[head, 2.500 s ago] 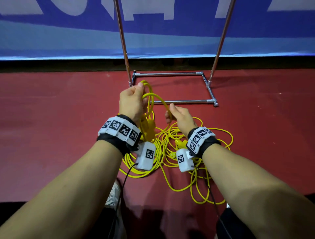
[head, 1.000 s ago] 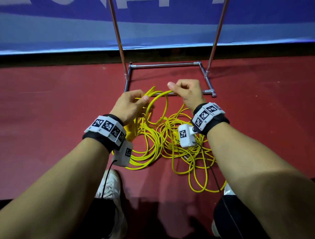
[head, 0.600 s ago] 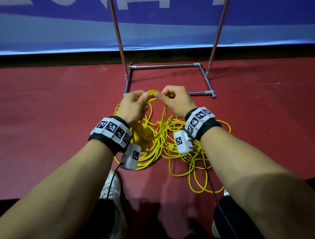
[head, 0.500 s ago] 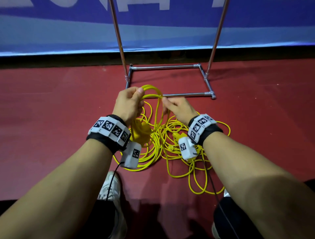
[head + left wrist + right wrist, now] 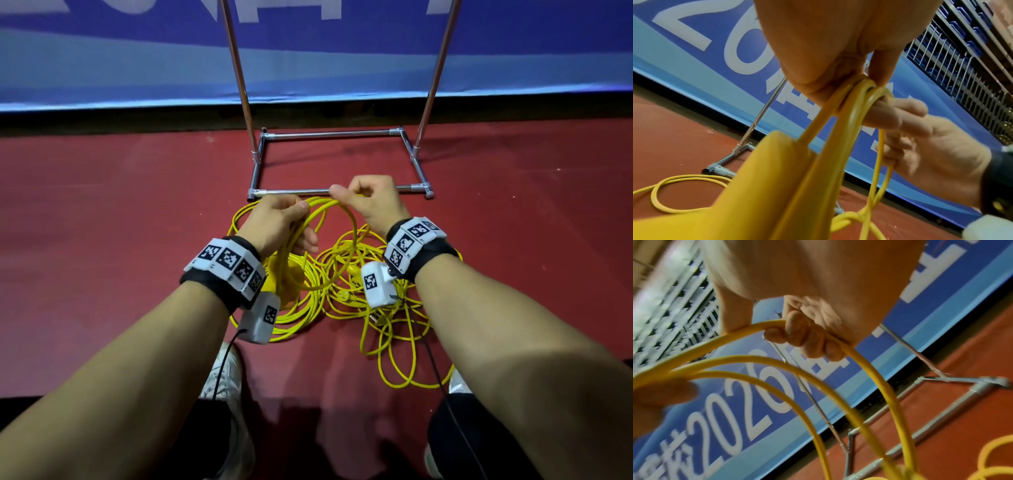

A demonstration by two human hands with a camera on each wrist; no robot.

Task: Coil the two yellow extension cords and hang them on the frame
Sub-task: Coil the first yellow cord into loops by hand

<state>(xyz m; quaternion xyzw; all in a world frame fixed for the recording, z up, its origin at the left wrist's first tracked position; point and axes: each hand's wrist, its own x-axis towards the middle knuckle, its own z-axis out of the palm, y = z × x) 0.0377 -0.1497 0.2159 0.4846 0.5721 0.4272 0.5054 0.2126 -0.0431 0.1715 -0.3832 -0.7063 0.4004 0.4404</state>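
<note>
Between our two hands a loop of yellow cord [image 5: 346,219] arches over the red floor [image 5: 120,222]. Our left hand [image 5: 277,222] is curled round several gathered loops, with the cord's yellow socket block [image 5: 286,281] hanging just below it. Our right hand [image 5: 371,202] pinches the next length, thumb pressed on it. Below both wrists the loose cord [image 5: 394,329] sprawls tangled. We judge coiling is midway: next, carry this loop into the left hand, then draw more slack. Just beyond our hands stands the metal frame [image 5: 335,134], nothing visibly hung on it.
</note>
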